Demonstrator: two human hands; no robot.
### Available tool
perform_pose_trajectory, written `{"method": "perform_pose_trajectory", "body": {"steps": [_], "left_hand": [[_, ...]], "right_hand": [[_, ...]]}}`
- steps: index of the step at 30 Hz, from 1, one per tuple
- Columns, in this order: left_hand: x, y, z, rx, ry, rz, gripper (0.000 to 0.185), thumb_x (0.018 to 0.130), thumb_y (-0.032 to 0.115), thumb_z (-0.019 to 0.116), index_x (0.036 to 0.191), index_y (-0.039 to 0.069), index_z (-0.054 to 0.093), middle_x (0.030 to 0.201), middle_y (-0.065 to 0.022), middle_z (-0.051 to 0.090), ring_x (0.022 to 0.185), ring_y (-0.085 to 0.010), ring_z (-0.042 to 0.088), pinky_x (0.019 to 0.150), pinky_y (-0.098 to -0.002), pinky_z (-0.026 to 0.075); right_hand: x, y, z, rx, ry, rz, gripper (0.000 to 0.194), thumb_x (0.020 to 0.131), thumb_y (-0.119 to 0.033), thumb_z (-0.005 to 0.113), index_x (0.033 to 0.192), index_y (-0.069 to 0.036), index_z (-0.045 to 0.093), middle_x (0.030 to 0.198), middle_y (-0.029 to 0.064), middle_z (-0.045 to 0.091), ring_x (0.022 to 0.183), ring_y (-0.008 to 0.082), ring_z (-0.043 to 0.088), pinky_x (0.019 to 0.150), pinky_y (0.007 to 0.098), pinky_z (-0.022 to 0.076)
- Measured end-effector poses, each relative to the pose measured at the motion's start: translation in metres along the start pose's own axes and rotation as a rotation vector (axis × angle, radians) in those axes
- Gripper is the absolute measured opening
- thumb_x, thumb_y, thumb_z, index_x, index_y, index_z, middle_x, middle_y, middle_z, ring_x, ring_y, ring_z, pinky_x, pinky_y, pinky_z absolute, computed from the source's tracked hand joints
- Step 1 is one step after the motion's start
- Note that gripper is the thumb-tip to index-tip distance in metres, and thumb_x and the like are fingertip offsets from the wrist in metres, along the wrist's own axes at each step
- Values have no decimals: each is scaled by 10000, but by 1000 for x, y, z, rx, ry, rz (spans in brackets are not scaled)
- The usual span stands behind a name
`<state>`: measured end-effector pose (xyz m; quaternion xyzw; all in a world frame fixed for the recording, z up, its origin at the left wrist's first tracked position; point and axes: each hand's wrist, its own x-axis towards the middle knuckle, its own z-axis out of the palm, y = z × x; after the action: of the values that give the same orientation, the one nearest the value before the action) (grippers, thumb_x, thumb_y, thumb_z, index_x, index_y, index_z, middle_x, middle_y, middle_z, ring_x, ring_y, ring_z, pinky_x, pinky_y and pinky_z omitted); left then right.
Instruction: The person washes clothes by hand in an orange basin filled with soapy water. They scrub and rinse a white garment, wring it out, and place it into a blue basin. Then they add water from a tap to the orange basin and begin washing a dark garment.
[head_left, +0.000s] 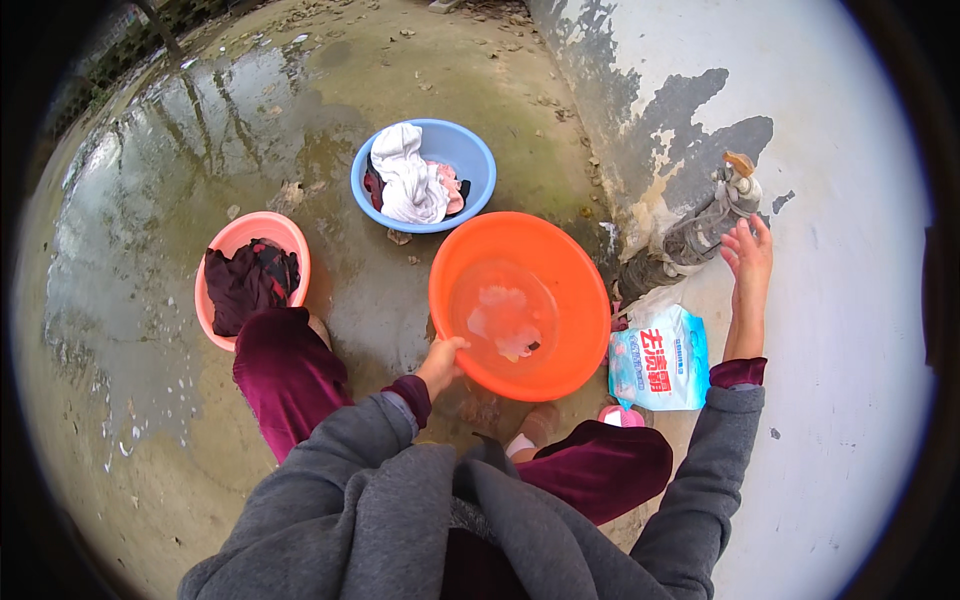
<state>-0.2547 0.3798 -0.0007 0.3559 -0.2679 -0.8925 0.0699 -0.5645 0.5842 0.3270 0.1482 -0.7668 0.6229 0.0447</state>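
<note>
My left hand (441, 366) grips the near-left rim of a large orange plastic basin (574, 262). A little water seems to lie in the bottom of this basin, over a pale patch that may be a printed picture or suds. Raised at the wall, my right hand (750, 251) is empty with its fingers apart. Just beyond its fingertips is a water tap (739, 176) on a pipe (682, 236) wrapped in cloth and plastic. I cannot see any water running from the tap.
A blue basin (480, 172) holds white, pink and dark clothes (409, 176). Dark clothing (244, 281) fills a pink basin (301, 255) by my left knee. A detergent bag (658, 360) bearing writing stands against the peeling wall (825, 315). The concrete floor (150, 315) is wet.
</note>
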Motion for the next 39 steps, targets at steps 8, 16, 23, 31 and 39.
{"method": "perform_pose_trajectory", "body": {"steps": [8,16,23,31,39], "left_hand": [[32,23,-2,-153,304,-48,801,748,267,732,1384,47,298,1349,-197,368,1156,-317,487,938,-464,438],[-67,137,101,821,88,465,621,760,303,708,1253,-2,484,1241,-193,482,1074,-304,542,914,-380,434],[-214,226,170,1183,-726,820,667,679,371,786,1177,-12,561,1175,-194,553,1044,-330,553,899,-396,406],[-179,206,164,822,-1262,893,762,723,510,667,1212,-58,533,1240,-265,490,1024,-405,548,858,-512,412],[-195,192,157,849,-1082,855,729,722,497,666,1181,-55,541,1188,-250,507,1005,-392,552,843,-493,416]], "right_hand": [[93,-92,42,-766,155,-246,741,810,-587,530,1307,-43,453,1107,168,588,944,203,607,770,346,464],[123,-72,78,-1282,-3,-83,627,819,-623,449,1145,-109,601,1123,127,610,1079,270,546,819,411,457],[128,-64,75,-1620,90,-152,512,817,-519,470,1104,-116,600,1131,103,613,1077,299,550,839,428,455],[131,-46,49,-1426,73,-295,463,803,-364,491,1183,-113,572,1099,163,617,1042,313,567,854,371,434],[160,-22,9,-1131,-124,-493,428,780,-242,585,1175,-79,598,790,50,579,740,130,538,724,248,419]]}}
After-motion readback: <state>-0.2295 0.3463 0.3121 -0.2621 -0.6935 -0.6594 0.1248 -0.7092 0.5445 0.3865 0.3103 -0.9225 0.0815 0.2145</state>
